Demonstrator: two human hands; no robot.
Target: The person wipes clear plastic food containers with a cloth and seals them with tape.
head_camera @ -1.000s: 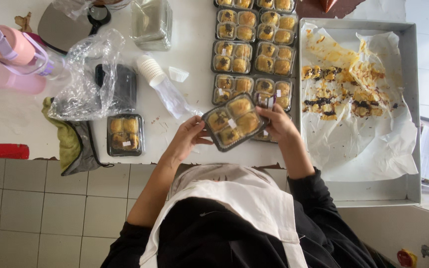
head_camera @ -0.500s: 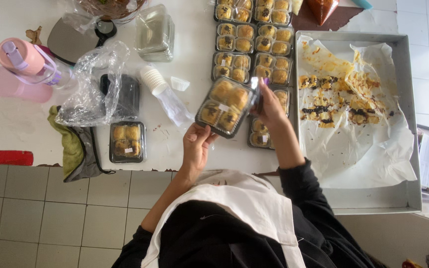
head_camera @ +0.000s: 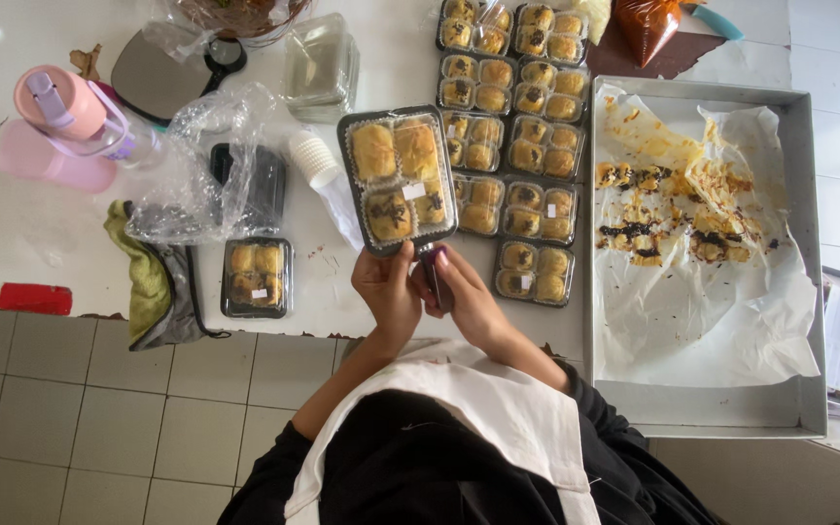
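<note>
Looking down, I see a box of buns (head_camera: 399,180) held up over the white table (head_camera: 31,228). Its long side runs from 6 to 12 o'clock, tipped a bit toward 11. It has a dark tray and a clear lid, with four golden buns inside; the two near ones have dark bits on top, and a small white sticker sits in the middle.

My left hand (head_camera: 391,297) is curled at the box's near edge, at 6 o'clock, pinching it. My right hand (head_camera: 469,297) is curled just beside it, fingers bent onto that same edge.

More bun boxes (head_camera: 522,190) lie at 3 o'clock, by a big baking tray (head_camera: 799,243).
</note>
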